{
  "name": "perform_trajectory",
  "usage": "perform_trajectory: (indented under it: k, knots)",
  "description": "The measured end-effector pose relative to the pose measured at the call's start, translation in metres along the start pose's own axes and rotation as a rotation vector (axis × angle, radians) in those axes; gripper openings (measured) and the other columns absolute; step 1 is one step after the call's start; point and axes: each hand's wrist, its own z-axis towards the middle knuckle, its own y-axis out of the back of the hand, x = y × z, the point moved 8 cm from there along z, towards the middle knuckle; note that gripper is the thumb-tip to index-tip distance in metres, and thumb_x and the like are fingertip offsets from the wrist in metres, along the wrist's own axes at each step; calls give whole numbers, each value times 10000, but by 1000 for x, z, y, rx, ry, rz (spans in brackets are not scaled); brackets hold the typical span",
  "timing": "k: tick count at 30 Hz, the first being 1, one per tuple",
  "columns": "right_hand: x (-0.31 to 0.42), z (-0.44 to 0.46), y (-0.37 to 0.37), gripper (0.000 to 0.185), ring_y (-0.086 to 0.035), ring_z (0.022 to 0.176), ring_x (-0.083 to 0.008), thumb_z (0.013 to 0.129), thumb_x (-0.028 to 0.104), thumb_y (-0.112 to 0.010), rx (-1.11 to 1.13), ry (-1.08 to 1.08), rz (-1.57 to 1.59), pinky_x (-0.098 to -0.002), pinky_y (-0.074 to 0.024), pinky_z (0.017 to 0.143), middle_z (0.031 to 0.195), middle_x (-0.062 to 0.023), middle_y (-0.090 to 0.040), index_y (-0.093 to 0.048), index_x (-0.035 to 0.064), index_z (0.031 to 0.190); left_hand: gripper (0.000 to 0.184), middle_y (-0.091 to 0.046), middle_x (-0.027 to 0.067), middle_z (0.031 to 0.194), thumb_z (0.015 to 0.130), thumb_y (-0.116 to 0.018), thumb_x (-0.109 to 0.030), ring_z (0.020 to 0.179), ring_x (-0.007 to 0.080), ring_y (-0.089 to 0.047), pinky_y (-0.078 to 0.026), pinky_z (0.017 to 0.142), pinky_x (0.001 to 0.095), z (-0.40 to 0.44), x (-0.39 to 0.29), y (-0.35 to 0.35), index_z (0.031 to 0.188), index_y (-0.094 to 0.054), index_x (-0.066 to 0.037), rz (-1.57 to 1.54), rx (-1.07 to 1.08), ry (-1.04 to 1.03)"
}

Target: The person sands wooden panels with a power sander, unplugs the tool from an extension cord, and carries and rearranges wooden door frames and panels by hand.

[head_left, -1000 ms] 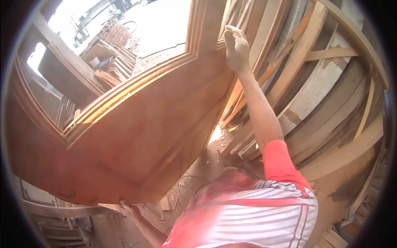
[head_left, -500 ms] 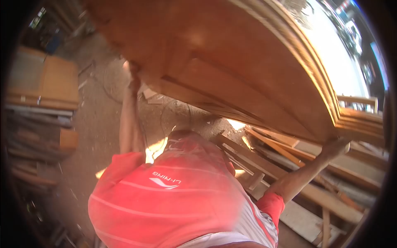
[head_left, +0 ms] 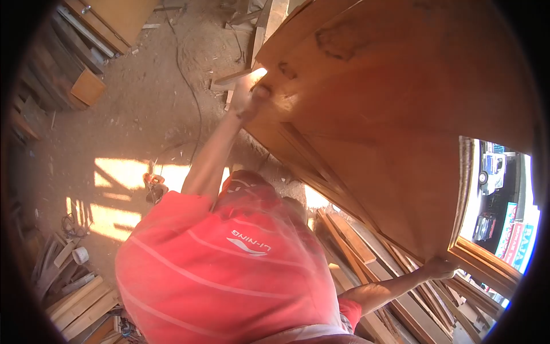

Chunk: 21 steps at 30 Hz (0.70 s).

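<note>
A large brown wooden panel with dark stains fills the upper right and slants in front of my body. My left hand is closed round its left edge, the fingers partly blurred and in bright light. Lower on the right, my right hand grips the panel's bottom edge near a moulded wooden strip; its fingertips are partly hidden. Both arms are spread wide, one at each side of the panel.
Long planks lie beneath the panel at right. Stacked boards stand at upper left, with cut timber at lower left. A cable crosses the dusty floor. Outside at right is a parked vehicle.
My view has turned, so the panel and both hands appear farther right and lower. The panel's tilt looks different. Both hands are still on it.
</note>
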Motion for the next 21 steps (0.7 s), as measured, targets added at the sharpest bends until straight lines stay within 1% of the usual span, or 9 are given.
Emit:
perform_trajectory:
  k: [1,4,7,9,10,13,15,18,21]
  knots:
    - [14,3,3,196,-715,805,-423,920,124,-621,-35,42,-66,-520,-561,699,884,-222,-729,-656,-63,971,1059,-680,67,1040,789,-482,-949,1008,155,-622,-502,859,339,0,0,15,1168,-669,21,-16,-26,-22]
    - [23,0,-7,179,-728,785,-385,904,142,-678,3,53,31,-513,-570,674,856,-181,-728,-629,-23,956,1092,-675,67,1104,784,-474,-956,1077,160,-615,-486,929,337,-17,12,44,1202,-648,38,-50,-89,-12]
    - [53,-1,9,239,-731,802,-389,913,203,-688,-79,181,88,-514,-578,668,895,-191,-726,-635,-14,999,1108,-673,75,1119,777,-489,-954,1049,153,-622,-505,894,331,-42,23,74,1213,-636,55,-54,-168,11]
    - [61,-5,8,273,-724,800,-408,925,232,-669,-123,170,-17,-511,-578,661,957,-199,-717,-629,-14,1037,1138,-675,74,1144,761,-485,-964,1051,143,-636,-525,853,318,-56,29,90,1222,-629,66,-64,-149,118]
    - [61,-8,8,285,-721,800,-414,929,241,-662,-145,163,-50,-510,-578,658,978,-202,-714,-627,-14,1050,1138,-675,74,1144,761,-485,-964,1051,143,-636,-525,853,318,-67,24,95,1222,-629,66,-67,-160,96]
    - [87,-6,22,372,-681,852,-457,958,275,-603,-176,151,33,-525,-560,728,1038,-246,-669,-588,-50,1140,1162,-678,47,1141,723,-508,-975,1022,125,-648,-550,824,308,-86,30,112,1262,-611,49,-73,-132,126]
    - [112,-1,41,461,-656,900,-480,969,314,-579,-208,161,130,-547,-541,774,1055,-273,-647,-547,-73,1218,1098,-654,58,1174,775,-476,-925,1054,145,-626,-532,857,319,-99,42,128,1280,-592,43,-59,-165,130]
    - [99,-2,20,602,-624,931,-506,986,402,-552,-221,200,188,-587,-504,790,1077,-282,-628,-476,-77,1343,1003,-620,76,1224,852,-429,-850,1102,176,-592,-504,906,336,-114,51,164,1308,-562,34,7,-257,111]
    - [108,13,10,588,-616,858,-485,965,404,-594,-247,181,246,-563,-487,739,976,-252,-623,-503,-68,1305,909,-585,93,1274,929,-382,-775,1149,206,-558,-477,955,352,-114,43,217,1335,-532,25,108,-362,74]
